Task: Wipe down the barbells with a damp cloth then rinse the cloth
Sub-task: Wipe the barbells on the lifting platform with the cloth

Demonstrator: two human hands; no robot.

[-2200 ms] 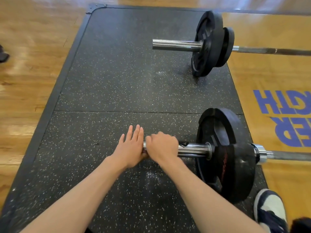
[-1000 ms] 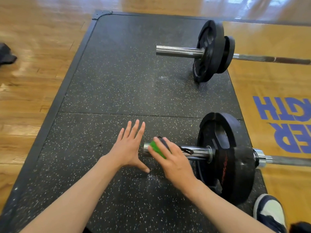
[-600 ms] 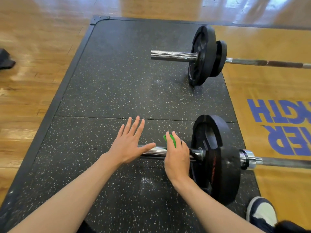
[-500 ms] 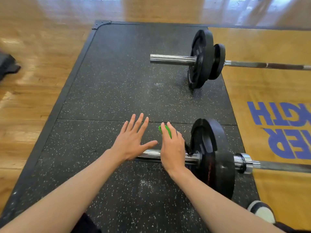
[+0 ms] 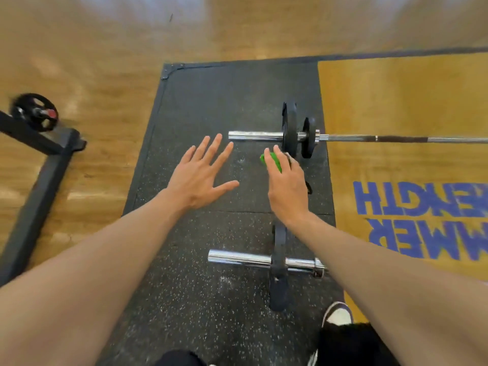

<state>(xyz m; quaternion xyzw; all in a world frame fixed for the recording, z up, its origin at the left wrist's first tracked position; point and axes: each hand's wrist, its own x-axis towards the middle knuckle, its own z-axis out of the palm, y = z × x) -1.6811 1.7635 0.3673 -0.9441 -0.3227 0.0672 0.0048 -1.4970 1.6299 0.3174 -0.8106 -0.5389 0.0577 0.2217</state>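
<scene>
The fingers of the right hand curl over a green cloth, gripping it against the palm; a fold pokes out beside the index finger. The hand is raised palm down, forearm reaching forward. Just beyond its fingertips lies the far barbell, long axis running left to right, chrome sleeve end pointing left, its black plates directly ahead of the knuckles. The left hand hovers palm down, fingers straight, spread and holding nothing, their tips near that sleeve end. Behind both wrists the near barbell lies parallel on the speckled rubber mat, sleeve pointing left. Far left of the fingers, a black rack base rests on the wooden floor.
</scene>
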